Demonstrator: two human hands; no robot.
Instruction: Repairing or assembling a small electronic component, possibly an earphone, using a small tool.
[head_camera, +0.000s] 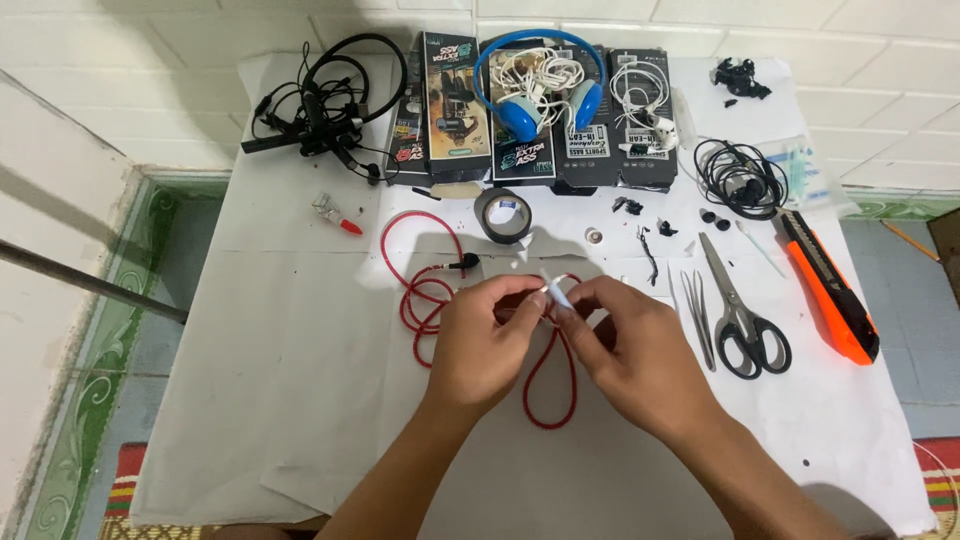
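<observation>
Left to right on the white-covered table (300, 400): tangle of black headphones and cables (318, 105) at top left, small red-tipped tool (335, 214) below it. Row of dark earphone boxes (455, 105) along the back edge, blue headphones (538, 85) lying on them. Roll of black tape (503, 215) just in front.

Red cable (425, 300) lies looped at centre, black plug end near the tape, one loop hanging under the hands toward the near edge. Left hand (480, 345) pinches the cable between thumb and fingers. Right hand (640, 355) pinches a small white piece (556, 292) at the cable's end; fingertips of both hands nearly touching. Can't tell what the white piece is, too small.

Right side: tweezers (697, 315), scissors (738, 310), orange utility knife (830, 290), coiled black earphones (740, 178), a few small black bits scattered between.

My read for doing this well: keep the left-hand grip close to the joint so the cable doesn't twist, work the white piece in line with the wire, and keep the slack loop off the scissors.
</observation>
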